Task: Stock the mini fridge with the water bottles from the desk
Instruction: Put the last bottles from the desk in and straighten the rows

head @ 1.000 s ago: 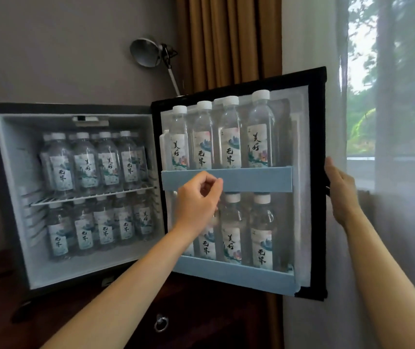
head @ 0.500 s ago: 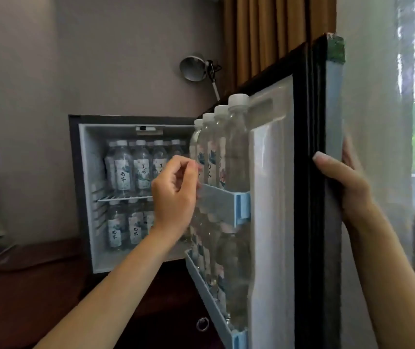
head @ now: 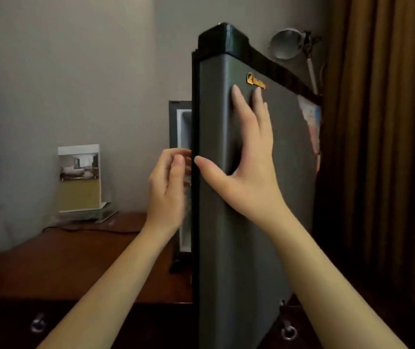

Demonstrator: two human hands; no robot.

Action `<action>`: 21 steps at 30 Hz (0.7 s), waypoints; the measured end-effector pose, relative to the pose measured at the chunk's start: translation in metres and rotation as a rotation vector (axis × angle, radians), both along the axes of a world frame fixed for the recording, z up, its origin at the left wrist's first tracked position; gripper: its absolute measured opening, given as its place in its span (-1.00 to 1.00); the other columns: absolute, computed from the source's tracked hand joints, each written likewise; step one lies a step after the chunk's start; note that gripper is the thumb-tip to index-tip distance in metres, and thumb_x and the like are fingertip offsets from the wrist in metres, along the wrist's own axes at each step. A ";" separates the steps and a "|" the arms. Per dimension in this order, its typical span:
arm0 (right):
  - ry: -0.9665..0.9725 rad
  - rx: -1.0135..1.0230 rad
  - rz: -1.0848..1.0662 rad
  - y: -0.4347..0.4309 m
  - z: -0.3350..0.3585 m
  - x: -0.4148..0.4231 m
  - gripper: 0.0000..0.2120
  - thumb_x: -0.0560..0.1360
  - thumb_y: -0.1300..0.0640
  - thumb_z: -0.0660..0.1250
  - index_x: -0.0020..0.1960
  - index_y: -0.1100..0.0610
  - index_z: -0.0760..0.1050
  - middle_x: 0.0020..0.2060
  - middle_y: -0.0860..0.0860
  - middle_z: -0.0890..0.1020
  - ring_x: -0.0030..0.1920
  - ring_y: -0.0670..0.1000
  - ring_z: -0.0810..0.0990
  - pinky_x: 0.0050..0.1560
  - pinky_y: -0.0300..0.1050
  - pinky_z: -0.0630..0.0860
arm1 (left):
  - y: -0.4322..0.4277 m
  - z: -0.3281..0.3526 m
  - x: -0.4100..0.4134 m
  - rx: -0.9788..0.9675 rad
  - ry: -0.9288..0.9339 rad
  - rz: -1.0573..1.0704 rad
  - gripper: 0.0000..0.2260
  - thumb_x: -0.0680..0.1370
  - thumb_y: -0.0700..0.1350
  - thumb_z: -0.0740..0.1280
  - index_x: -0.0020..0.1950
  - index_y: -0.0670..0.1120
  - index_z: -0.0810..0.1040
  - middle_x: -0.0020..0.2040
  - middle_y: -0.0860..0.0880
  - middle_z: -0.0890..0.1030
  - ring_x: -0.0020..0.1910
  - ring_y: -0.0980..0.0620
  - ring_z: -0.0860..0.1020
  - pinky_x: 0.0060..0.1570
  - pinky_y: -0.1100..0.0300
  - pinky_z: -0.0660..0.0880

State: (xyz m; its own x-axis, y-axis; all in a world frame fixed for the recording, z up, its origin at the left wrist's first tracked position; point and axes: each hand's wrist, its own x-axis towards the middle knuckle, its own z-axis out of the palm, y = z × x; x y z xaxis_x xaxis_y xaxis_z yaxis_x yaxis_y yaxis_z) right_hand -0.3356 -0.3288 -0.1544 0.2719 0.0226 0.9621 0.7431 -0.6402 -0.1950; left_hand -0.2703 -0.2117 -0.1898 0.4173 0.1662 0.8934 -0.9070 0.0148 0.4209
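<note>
Two limbs are in view, both uncovered.

1. Left hand (head: 168,187): bare. The left forearm (head: 105,285) is bare along all of its visible length.
2. Right hand (head: 249,177): bare. The right forearm (head: 327,280) is likewise bare throughout.
3. Nails: short and plain, as seen on the right thumb (head: 201,162).
4. The left hand is motion-blurred, so finer surface detail cannot be told.
</note>
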 end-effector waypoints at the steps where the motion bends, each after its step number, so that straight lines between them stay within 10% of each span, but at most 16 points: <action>1: 0.009 -0.009 -0.036 0.011 -0.001 0.011 -0.18 0.37 -0.04 0.39 0.48 -0.09 0.01 0.53 0.11 -0.04 0.52 0.12 -0.16 0.48 0.23 -0.10 | 0.005 -0.004 0.005 0.039 0.012 0.047 -0.82 0.53 0.13 0.09 -0.03 0.15 0.44 -0.11 0.17 0.56 -0.08 0.23 0.53 -0.06 0.33 0.46; 12: 0.182 -0.178 -0.228 0.040 -0.036 0.127 -0.46 0.51 0.02 0.26 0.46 -0.05 0.23 0.53 0.05 0.01 0.52 0.13 -0.11 0.45 0.18 -0.10 | 0.041 -0.051 0.093 0.342 0.389 0.299 -0.55 0.62 -0.03 0.14 0.49 -0.05 0.19 0.35 -0.07 0.37 0.34 0.02 0.35 0.30 0.24 0.25; 21: 0.394 -0.460 -0.498 0.035 -0.060 0.181 -0.39 0.55 0.03 0.18 0.51 -0.11 -0.03 0.52 0.02 -0.24 0.51 0.13 -0.28 0.41 0.33 -0.15 | 0.029 -0.061 0.160 0.346 0.525 0.227 -0.45 0.60 -0.10 0.21 0.53 0.02 0.04 0.48 -0.01 0.24 0.44 0.03 0.26 0.33 0.18 0.26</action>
State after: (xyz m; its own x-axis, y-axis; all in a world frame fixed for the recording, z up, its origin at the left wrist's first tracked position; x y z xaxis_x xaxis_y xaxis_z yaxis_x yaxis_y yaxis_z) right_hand -0.1542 -0.2936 -0.2146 0.6738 0.1815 0.7162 0.2786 -0.9602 -0.0188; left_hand -0.1106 -0.1832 -0.2509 0.7996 0.0412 0.5991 -0.5454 -0.3674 0.7533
